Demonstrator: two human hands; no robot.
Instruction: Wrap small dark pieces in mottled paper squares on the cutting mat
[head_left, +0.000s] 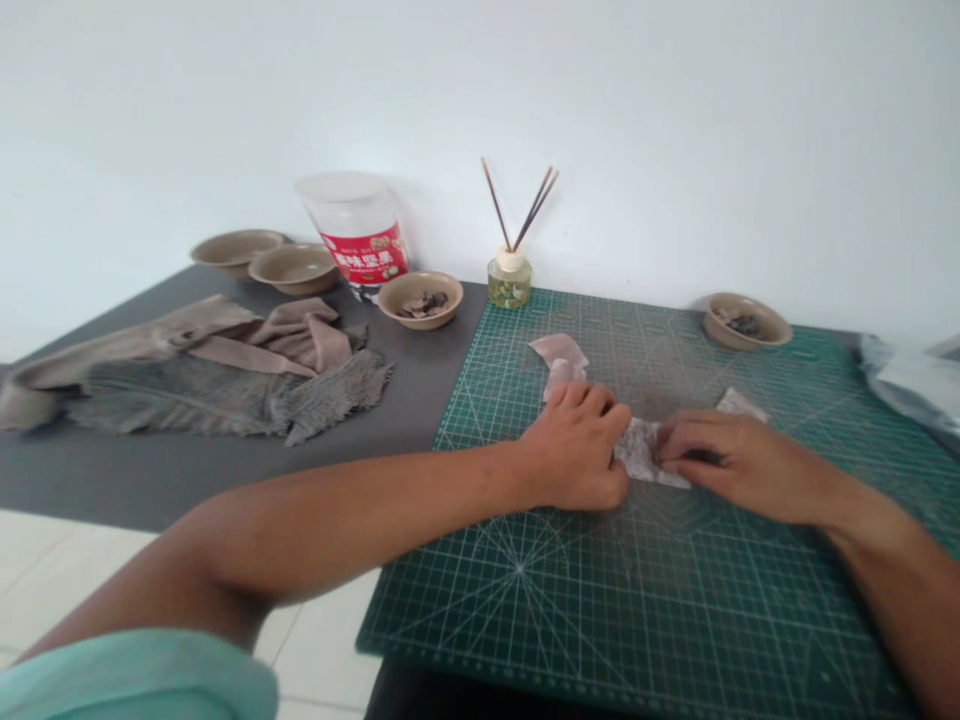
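A crumpled piece of thin white material (pixel 637 450), perhaps a small bag, lies on the green cutting mat (pixel 600 610). My left hand (pixel 577 445) rests on its left end with fingers curled down, gripping it. At the other end my right hand (pixel 720 460) is closed in a pinch on the same piece. Whether anything else is between those fingertips is hidden. Pale thin pieces (pixel 561 360) lie just beyond my left hand, and another white piece (pixel 741 404) lies behind my right hand.
Bowls with dark bits stand at the back, one left (pixel 421 300) and one right (pixel 747 322). A reed diffuser (pixel 510 278), clear plastic tub (pixel 358 240), two more bowls (pixel 294 268) and crumpled grey-brown cloth (pixel 225 370) stand or lie leftward. A plastic bag (pixel 911 380) is far right.
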